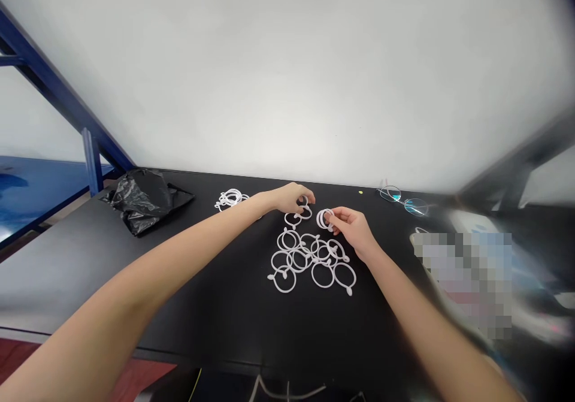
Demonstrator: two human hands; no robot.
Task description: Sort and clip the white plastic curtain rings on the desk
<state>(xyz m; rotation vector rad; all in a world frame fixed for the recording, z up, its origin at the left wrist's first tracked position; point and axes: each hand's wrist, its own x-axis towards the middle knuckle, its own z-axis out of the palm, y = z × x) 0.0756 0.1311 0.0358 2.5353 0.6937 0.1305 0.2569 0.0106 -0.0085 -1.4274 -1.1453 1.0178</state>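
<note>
Several thin white rings [322,275], each with a small rounded tab, lie in a loose, overlapping group on the black table [233,294]. My right hand [354,229] pinches a small stack of these white rings [324,219] between thumb and fingers, just above and to the right of the group. At the far edge of the group, my left hand [291,198] curls down with its fingertips closed at one white ring [306,212]. Beyond my left forearm lies a separate pile of white rings [230,198], partly hidden by that arm.
A crumpled black plastic bag [142,197] lies at the back left. Glasses [403,201] rest at the back right, near a pixelated item [462,282] and blurred things. A white wall [287,78] stands behind the table, with a blue metal frame [67,96] at left.
</note>
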